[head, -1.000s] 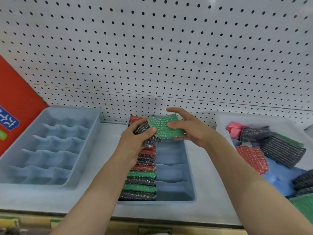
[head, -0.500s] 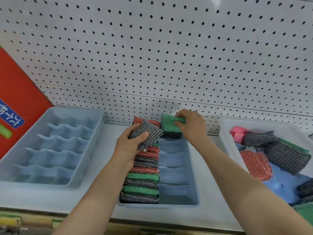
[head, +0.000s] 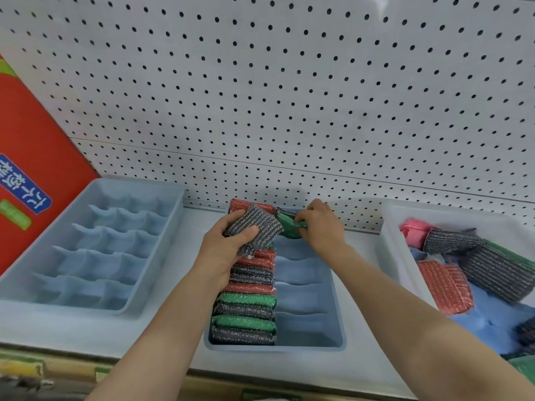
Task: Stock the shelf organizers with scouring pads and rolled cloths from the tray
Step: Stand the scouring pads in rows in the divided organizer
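- Left hand (head: 224,250): was bare; no glove, ring or watch showed
- Right hand (head: 321,227): was bare; likewise unadorned
- Forearms: were uncovered to the frame's edge; no sleeve showed

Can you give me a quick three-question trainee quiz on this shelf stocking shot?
1. True or false: the left organizer already holds pads.
2. Which pad is the right hand pushing into the middle organizer: A grey, B green, C red?
3. What does the left hand hold?

Key
1. False; its compartments show no pads.
2. B, the green pad, at the far end of the right column.
3. A grey scouring pad, above the filled left column.
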The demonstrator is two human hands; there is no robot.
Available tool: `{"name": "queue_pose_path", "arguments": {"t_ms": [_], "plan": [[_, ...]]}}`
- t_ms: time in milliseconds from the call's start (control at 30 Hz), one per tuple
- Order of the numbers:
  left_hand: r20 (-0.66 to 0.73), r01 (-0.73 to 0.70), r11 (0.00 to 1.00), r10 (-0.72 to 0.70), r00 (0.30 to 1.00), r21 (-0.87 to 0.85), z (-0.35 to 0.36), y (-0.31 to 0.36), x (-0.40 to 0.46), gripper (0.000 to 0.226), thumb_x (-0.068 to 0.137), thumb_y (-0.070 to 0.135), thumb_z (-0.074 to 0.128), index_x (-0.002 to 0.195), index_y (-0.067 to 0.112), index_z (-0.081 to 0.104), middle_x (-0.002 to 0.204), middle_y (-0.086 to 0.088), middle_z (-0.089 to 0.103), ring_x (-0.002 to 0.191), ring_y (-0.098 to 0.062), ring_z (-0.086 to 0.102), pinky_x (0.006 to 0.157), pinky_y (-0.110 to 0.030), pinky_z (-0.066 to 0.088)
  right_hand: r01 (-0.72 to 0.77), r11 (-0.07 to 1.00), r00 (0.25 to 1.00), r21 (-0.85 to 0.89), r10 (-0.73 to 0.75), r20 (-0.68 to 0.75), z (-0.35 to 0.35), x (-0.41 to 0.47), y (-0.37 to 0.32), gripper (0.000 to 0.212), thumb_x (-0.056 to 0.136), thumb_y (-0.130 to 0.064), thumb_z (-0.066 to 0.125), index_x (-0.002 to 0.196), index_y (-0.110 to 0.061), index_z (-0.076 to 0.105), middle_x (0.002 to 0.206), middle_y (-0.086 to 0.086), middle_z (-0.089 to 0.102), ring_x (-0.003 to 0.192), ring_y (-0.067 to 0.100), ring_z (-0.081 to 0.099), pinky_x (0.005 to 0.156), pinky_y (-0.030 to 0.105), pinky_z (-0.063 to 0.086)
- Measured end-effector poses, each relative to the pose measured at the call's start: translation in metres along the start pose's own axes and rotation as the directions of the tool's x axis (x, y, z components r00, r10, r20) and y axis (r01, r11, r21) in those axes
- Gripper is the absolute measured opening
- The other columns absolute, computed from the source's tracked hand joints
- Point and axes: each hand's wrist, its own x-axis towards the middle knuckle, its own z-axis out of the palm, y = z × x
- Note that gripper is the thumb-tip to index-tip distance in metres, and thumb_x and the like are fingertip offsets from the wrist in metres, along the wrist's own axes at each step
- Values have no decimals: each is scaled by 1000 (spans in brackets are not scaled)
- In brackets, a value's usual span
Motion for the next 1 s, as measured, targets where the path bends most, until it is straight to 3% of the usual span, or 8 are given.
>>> {"name": "queue_pose_path", "arguments": {"t_ms": [133, 200, 300, 467, 533, 600, 800, 1000], "plan": [[114, 10, 992, -24, 993, 128, -2, 7, -3, 58, 63, 21, 85, 119, 25, 68, 116, -6, 70, 100, -27, 71, 89, -42, 58, -73, 867, 992, 492, 112, -51, -38, -7, -21, 36, 85, -42, 71, 120, -31, 67, 119, -4, 58, 110, 13, 54, 92, 30, 46], [158, 2, 984, -31, 987, 180, 3, 11, -4, 63, 59, 27, 87, 119, 22, 67, 115, -7, 72, 102, -27, 71, 93, -45, 56, -124, 680, 987, 722, 12, 158, -57, -14, -34, 36, 84, -46, 72, 118, -34, 68, 115, -9, 65, 105, 9, 62, 92, 27, 48], [148, -4, 986, -21, 989, 167, 12, 13, -4, 62, 59, 31, 85, 116, 16, 68, 109, -8, 74, 99, -26, 71, 94, -45, 56, -211, 562, 924, 800, -152, 351, -68, -21, -36, 38, 79, -30, 81, 116, -28, 69, 94, -3, 69, 88, 11, 68, 83, 27, 55], [47, -18, 998, 15, 999, 55, 15, 6, 0, 25, 85, 15, 72, 109, 12, 70, 112, -12, 72, 96, -23, 71, 85, -38, 59, -314, 430, 948, 846, 96, 303, -65, -24, -16, 28, 76, -16, 84, 99, -18, 69, 76, -6, 67, 76, 14, 67, 71, 33, 60], [-44, -54, 998, 55, 997, 34, 13, 3, 5, 23, 88, 5, 70, 109, 13, 70, 113, -12, 70, 95, -25, 71, 78, -38, 60, -269, 524, 945, 808, 305, 117, -62, -22, -4, 23, 76, -25, 83, 88, -20, 64, 81, -2, 64, 77, 20, 64, 75, 43, 60], [-108, -67, 998, 67, 992, 11, 11, 2, 7, 33, 87, 0, 69, 116, 14, 64, 112, -11, 68, 91, -26, 72, 70, -39, 61, -220, 690, 933, 689, 356, -59, -61, -22, 5, 26, 78, -25, 81, 90, -18, 60, 83, -3, 62, 75, 18, 60, 71, 36, 55], [-172, -41, 999, 38, 984, -12, 8, 4, 10, 44, 85, 1, 72, 125, 10, 55, 114, -11, 66, 94, -29, 71, 82, -51, 60, -62, 963, 990, 261, 92, -104, -35, -21, -3, 34, 84, -25, 75, 116, -25, 63, 107, 1, 68, 96, 22, 63, 78, 31, 49], [-130, 24, 999, -19, 991, 41, 0, -4, 9, 36, 86, 3, 71, 118, 10, 55, 114, -13, 67, 95, -33, 70, 83, -51, 59, 129, 986, 950, 102, -94, -299, -18, -14, -9, 30, 69, -5, 82, 94, -14, 69, 79, 0, 69, 97, 26, 56, 55, 28, 43]]}}
